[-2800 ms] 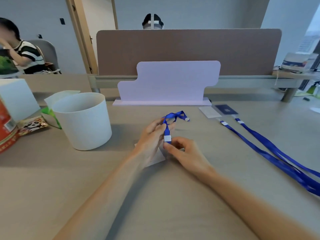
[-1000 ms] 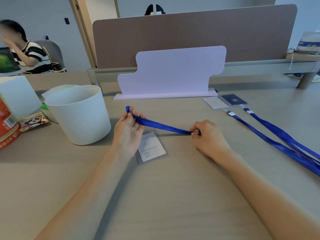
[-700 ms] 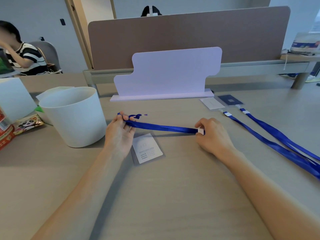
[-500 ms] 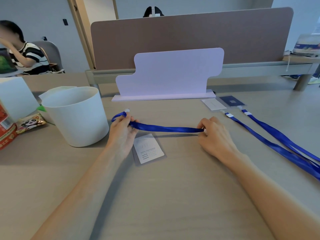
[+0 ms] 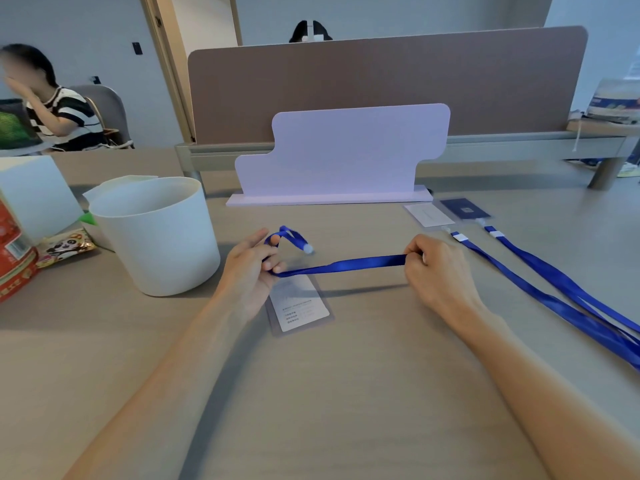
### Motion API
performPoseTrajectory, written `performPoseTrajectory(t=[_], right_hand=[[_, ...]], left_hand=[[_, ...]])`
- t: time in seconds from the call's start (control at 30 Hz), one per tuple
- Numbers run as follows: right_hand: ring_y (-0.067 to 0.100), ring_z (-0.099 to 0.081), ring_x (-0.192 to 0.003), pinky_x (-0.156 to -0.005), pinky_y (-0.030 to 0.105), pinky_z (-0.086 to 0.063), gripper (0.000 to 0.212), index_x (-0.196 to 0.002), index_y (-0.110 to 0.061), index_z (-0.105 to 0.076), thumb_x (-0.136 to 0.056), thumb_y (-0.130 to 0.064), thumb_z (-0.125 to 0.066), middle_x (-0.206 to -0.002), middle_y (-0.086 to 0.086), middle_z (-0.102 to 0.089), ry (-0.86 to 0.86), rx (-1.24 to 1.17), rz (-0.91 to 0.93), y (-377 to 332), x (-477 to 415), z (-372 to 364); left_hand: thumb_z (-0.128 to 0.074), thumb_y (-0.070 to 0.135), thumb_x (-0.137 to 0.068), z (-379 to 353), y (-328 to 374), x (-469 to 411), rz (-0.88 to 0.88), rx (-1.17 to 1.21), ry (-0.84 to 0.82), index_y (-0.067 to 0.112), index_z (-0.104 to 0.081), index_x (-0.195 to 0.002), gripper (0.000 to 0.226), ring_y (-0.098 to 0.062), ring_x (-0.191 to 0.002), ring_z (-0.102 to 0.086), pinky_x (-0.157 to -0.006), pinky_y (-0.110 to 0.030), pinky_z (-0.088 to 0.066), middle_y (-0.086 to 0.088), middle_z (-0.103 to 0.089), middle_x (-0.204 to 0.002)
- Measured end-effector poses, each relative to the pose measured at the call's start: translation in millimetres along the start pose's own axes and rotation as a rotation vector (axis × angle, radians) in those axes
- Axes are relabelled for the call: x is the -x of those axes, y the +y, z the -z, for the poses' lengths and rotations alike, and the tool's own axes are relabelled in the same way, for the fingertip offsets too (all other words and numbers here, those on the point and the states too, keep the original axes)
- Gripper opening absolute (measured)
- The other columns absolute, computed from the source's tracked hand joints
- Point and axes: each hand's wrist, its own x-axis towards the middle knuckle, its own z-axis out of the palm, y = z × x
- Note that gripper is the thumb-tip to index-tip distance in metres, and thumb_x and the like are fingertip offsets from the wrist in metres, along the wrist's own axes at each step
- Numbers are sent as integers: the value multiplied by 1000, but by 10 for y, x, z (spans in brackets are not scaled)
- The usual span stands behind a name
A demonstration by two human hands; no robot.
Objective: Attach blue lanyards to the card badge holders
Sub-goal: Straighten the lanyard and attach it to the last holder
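A blue lanyard (image 5: 349,265) is stretched just above the table between my hands. My left hand (image 5: 251,268) pinches one end, from which a short loop with a pale clip (image 5: 307,249) sticks up and to the right. My right hand (image 5: 438,271) grips the other end in closed fingers. A clear badge holder with a white card (image 5: 299,304) lies flat below the lanyard, partly under my left hand. Two more badge holders, one white (image 5: 428,214) and one dark blue (image 5: 464,208), lie at the right, each with a blue lanyard (image 5: 561,289) attached.
A white bucket (image 5: 156,233) stands left of my left hand. A lilac board stand (image 5: 343,154) and a brown desk divider (image 5: 381,81) close the back. A white box (image 5: 31,195), a red can (image 5: 14,258) and a snack packet (image 5: 65,245) sit far left. A seated person (image 5: 52,105) is beyond.
The folded lanyard was pulled out straight between my hands. In the last half second my left hand shifted and the clip end flipped up over to its right.
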Motion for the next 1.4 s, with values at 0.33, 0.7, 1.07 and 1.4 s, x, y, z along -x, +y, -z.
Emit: performPoseTrajectory(t=[0.33, 0.7, 1.07, 1.4], right_hand=[[17, -49, -60, -50, 28, -37, 23, -76, -5, -60, -83, -2, -39, -65, 1, -56, 64, 12, -75, 60, -48, 87], [19, -54, -62, -51, 30, -43, 22, -74, -9, -59, -89, -8, -43, -69, 5, -59, 4, 120, -92, 110, -49, 131], [23, -40, -53, -50, 29, -30, 28, -59, -7, -41, -86, -12, -39, -58, 8, -48, 48, 175, -226, 147, -81, 238], [17, -35, -50, -47, 26, -23, 31, -58, -7, -43, -88, -11, -40, -58, 5, -44, 150, 179, -296, 163, -77, 432]], left_hand=[[-40, 7, -100, 65, 79, -36, 38, 164, 199, 4, -58, -89, 21, -12, -40, -37, -45, -20, -42, -6, -65, -74], [-34, -1, -74, 188, 135, -56, 30, 10, 253, 10, -41, -64, 16, -24, -62, -53, -65, -38, -57, -8, -47, -71], [-31, 24, -97, 88, 123, -45, -239, -359, 438, 12, -52, -100, 24, -20, -62, -57, -61, -35, -54, -4, -54, -60], [-43, 17, -87, 146, 123, -63, 35, -123, 301, 19, -47, -73, 15, -12, -52, -36, -41, -17, -30, 5, -36, -54]])
